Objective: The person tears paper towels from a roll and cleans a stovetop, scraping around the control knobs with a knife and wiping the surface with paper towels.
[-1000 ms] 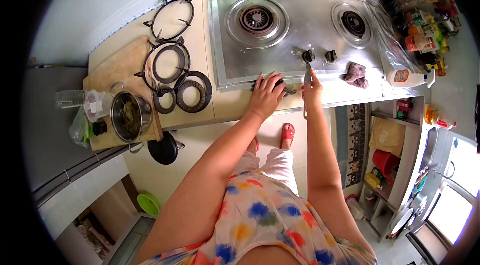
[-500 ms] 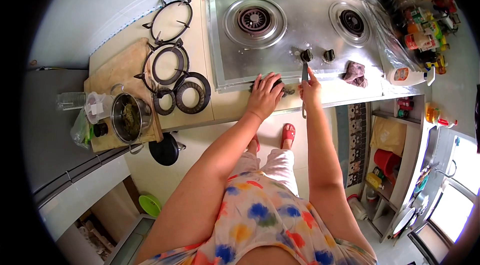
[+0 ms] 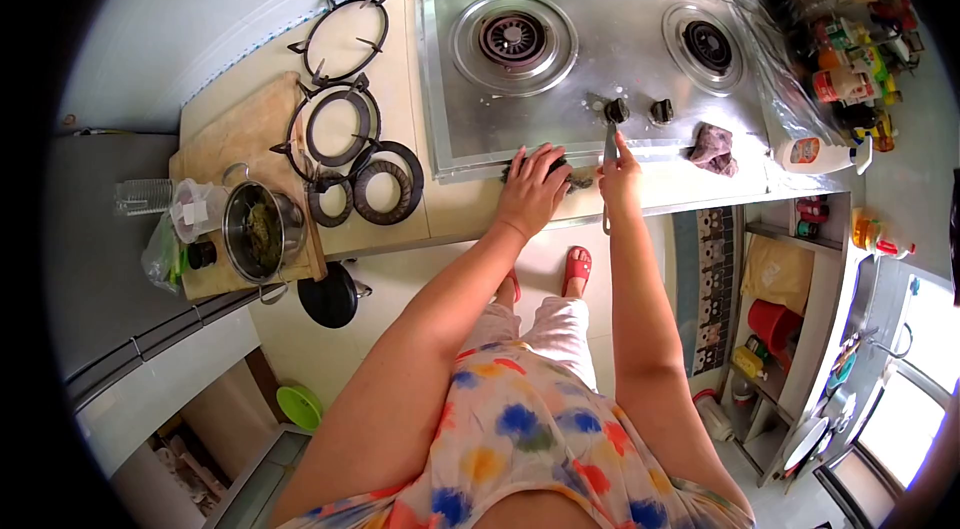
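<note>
My left hand lies over the stove's front edge, fingers curved around a dark scouring pad. The palm hides most of the pad. In my right hand is a thin grey metal tool that looks like a knife. Its tip points away from me and meets the base of the left black knob; its other end sticks out below my fist. The steel gas stove has small pale specks around that knob. Its left burner and right burner have no pan supports on them.
Black pan supports and burner rings lie left of the stove. A metal pot stands on a wooden board. At right are a brown rag, a white spray bottle and several sauce bottles.
Both hands stay almost in place, the knife still at the left knob. The view has shifted very slightly.
</note>
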The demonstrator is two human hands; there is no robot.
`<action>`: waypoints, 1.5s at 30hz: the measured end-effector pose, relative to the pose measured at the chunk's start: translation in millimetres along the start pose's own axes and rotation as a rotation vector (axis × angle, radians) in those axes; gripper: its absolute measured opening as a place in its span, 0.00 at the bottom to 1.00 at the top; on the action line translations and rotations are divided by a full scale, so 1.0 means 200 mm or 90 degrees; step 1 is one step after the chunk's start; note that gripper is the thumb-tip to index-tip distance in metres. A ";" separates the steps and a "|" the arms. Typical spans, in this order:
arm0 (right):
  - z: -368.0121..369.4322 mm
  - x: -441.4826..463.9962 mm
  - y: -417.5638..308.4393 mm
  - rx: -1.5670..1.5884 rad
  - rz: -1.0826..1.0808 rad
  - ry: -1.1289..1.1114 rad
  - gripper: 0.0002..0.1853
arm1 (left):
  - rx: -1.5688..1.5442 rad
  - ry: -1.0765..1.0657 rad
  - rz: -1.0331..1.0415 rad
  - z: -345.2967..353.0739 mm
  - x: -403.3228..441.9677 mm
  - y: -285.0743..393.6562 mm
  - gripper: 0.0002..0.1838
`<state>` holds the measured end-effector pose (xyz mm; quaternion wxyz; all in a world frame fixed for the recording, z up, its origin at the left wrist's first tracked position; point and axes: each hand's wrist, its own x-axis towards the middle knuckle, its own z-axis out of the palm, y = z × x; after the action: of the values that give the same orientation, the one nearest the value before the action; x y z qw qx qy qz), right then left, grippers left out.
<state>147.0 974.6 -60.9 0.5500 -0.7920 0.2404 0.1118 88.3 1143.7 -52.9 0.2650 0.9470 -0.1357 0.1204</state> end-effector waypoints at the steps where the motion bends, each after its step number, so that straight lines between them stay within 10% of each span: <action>1: 0.01 0.01 0.01 -0.016 -0.010 0.003 0.31 | 0.001 0.001 0.002 0.00 0.00 0.00 0.15; 23: -0.04 -0.17 -0.14 0.279 0.041 -0.121 0.30 | -0.021 0.002 -0.001 0.01 0.00 -0.01 0.15; 45: -1.03 -0.13 -0.02 0.158 0.021 -0.024 0.27 | -0.033 -0.002 -0.158 -0.03 0.18 0.13 0.28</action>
<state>108.1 793.0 30.1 0.6464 -0.7114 0.2551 0.1049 112.3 1119.0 -24.8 0.3023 0.9495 -0.0213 0.0815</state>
